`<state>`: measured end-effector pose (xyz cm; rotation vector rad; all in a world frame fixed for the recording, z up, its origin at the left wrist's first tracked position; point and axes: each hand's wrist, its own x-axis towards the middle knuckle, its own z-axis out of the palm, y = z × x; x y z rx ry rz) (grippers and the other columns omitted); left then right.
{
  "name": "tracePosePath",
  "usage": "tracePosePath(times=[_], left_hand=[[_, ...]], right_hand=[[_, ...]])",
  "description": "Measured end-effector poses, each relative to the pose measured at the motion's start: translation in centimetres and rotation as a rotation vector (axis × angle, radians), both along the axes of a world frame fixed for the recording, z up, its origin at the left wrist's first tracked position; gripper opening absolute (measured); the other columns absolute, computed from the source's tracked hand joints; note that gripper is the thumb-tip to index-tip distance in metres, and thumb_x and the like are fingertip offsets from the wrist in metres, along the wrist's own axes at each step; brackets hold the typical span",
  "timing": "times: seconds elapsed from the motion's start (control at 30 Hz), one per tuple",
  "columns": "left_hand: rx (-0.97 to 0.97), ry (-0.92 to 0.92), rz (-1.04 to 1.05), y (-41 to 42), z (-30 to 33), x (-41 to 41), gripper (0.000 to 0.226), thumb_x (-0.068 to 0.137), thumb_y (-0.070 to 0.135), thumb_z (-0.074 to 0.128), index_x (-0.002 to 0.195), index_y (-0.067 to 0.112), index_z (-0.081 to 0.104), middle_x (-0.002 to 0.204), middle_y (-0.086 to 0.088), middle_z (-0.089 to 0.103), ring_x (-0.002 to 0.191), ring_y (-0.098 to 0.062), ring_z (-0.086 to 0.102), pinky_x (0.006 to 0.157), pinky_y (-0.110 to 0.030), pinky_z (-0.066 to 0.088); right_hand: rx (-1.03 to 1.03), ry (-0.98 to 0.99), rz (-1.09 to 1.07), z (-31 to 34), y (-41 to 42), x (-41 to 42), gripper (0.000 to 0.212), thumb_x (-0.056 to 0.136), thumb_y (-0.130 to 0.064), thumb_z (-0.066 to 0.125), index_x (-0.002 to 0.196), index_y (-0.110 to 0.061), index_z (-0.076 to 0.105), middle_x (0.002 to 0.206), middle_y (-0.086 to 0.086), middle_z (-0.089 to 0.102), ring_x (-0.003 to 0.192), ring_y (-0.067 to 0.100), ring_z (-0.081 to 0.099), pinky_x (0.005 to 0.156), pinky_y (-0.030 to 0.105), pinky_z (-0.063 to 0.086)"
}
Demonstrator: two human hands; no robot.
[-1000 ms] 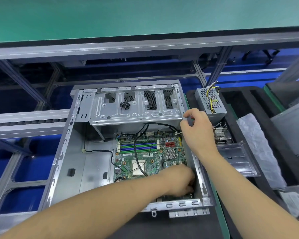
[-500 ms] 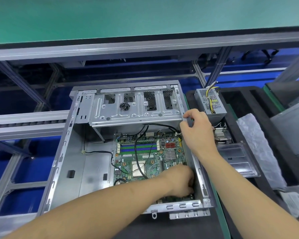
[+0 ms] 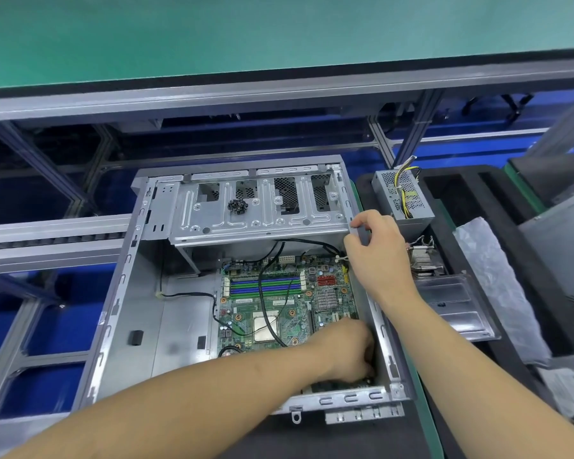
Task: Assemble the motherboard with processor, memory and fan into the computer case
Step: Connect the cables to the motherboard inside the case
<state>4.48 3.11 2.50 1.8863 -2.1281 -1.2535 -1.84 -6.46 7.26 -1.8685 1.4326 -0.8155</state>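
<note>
Motherboard [image 3: 279, 313] flat inside case [image 3: 120, 326]; left hand [image 3: 348, 349] nearer, fingers curled at its near-right corner; right hand [image 3: 378, 256] pinches case's right rim.

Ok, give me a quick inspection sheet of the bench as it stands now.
Surface: dark mat under the case, green strip along its right edge.
Job's things: case open on its side; motherboard lies inside, processor in its socket, memory slots look empty, no fan fitted.
Clutter: screws heaped on the drive cage; plastic bag at right.
Grippers: left hand curled at the board's near right corner, what it holds is hidden; right hand grips the case's right wall.
Cables: black leads trail across the board.
Surroundings: power supply and heatsink in a foam tray at right; conveyor frame behind.
</note>
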Motion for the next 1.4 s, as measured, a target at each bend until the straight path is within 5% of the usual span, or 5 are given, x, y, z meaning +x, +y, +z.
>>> tracePosePath(times=[0.3,0.57,0.8,1.13,1.4], left_hand=[[0.001,-0.013,0.003,0.1,-0.6,0.3,0.042,0.083,0.008,0.069,0.053,0.021,0.044,0.056,0.005,0.047,0.054,-0.011,0.046,0.042,-0.022,0.031],[0.017,0.035,0.025,-0.2,-1.0,0.8,0.005,0.087,0.016,0.073,0.085,0.012,0.072,0.085,-0.006,0.068,0.085,-0.025,0.064,0.069,-0.032,0.053],[0.010,0.040,-0.009,-0.1,-1.1,1.1,0.010,0.088,0.019,0.073,0.094,0.011,0.074,0.090,-0.005,0.071,0.087,-0.024,0.065,0.079,-0.038,0.057],[-0.096,-0.022,-0.107,-0.2,-0.9,1.0,0.016,0.090,0.017,0.066,0.099,0.003,0.070,0.095,-0.017,0.068,0.076,-0.026,0.054,0.065,-0.028,0.043],[-0.121,-0.037,-0.124,-0.1,-1.0,1.0,0.016,0.089,0.020,0.069,0.087,0.005,0.066,0.069,-0.001,0.045,0.069,-0.024,0.049,0.060,-0.028,0.039]], right_hand=[[0.002,0.002,0.002,0.0,0.0,0.0,0.015,0.092,-0.016,0.058,0.100,-0.027,0.055,0.107,-0.002,0.050,0.078,0.002,0.047,0.065,0.012,0.031],[0.008,-0.005,-0.002,0.0,0.1,0.0,0.014,0.092,-0.017,0.059,0.101,-0.027,0.055,0.108,-0.002,0.050,0.077,0.005,0.047,0.065,0.009,0.030],[0.013,-0.004,0.001,0.2,0.1,0.0,0.015,0.093,-0.016,0.059,0.103,-0.027,0.056,0.111,-0.002,0.050,0.085,0.007,0.049,0.068,0.013,0.033],[0.029,0.005,-0.010,0.1,0.0,0.1,0.016,0.092,-0.015,0.058,0.104,-0.026,0.057,0.111,-0.002,0.050,0.088,0.008,0.050,0.066,0.005,0.030],[0.028,0.004,-0.003,0.3,0.1,0.1,0.017,0.092,-0.015,0.058,0.105,-0.026,0.056,0.111,-0.001,0.050,0.095,0.014,0.049,0.069,0.007,0.031]])
